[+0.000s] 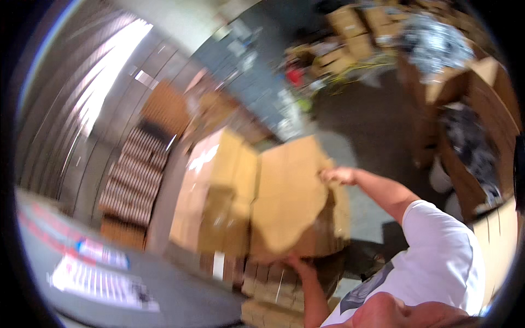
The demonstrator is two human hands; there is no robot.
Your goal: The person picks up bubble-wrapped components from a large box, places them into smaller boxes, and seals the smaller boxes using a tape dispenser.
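Observation:
A brown cardboard box (284, 191) sits in the middle of the view, tilted in the picture and slightly blurred. My right hand (340, 175) grips its right edge, near the far corner, with the fingers curled. At the box's near lower edge is my left hand (294, 263); its fingers are partly hidden against the cardboard, and it appears to hold that edge. Directly left, close against this box, stands another taped carton (213, 197). Beneath them are stacked brown cartons (270, 287).
Stacked flat cardboard (134, 175) lines the left by a corrugated wall. A grey surface with papers (104, 284) fills the lower left. Large open boxes holding dark plastic-wrapped material (470, 142) stand right. Cartons and loose debris (339, 49) lie on the far floor.

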